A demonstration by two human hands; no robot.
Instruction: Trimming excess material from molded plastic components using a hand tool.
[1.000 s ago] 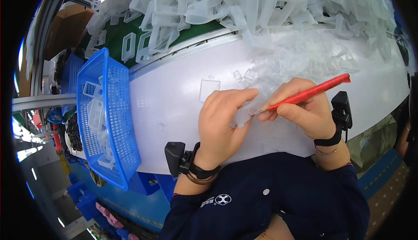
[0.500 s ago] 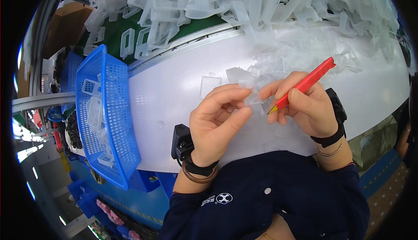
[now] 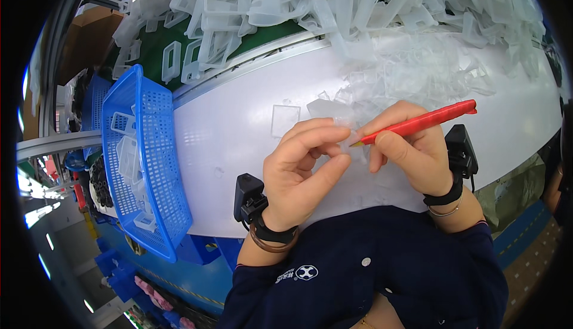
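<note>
My right hand [image 3: 412, 147] is closed around a slim red-wrapped tool [image 3: 425, 120], held like a pen. Its pointed yellowish tip looks like a knife blade and lies close to my left fingertips. My left hand [image 3: 304, 162] curls its thumb and forefinger around a small clear plastic piece [image 3: 345, 143], whose outline is hard to make out against the white tabletop. Just beyond my hands, a flat clear rectangular piece [image 3: 286, 121] and a greyish translucent piece [image 3: 325, 108] lie on the table.
At left stands a blue perforated basket [image 3: 164, 168] with several clear plastic frames inside. Many translucent frames [image 3: 382, 1] are heaped along the far side over a green surface [image 3: 154, 51]. Thin clear scraps [image 3: 412, 72] cover the white table [image 3: 221, 126] beyond my right hand.
The red tool has tilted flatter, its tip moving left and up toward my left fingertips. My left hand has stayed nearly in place, shifting slightly right.
</note>
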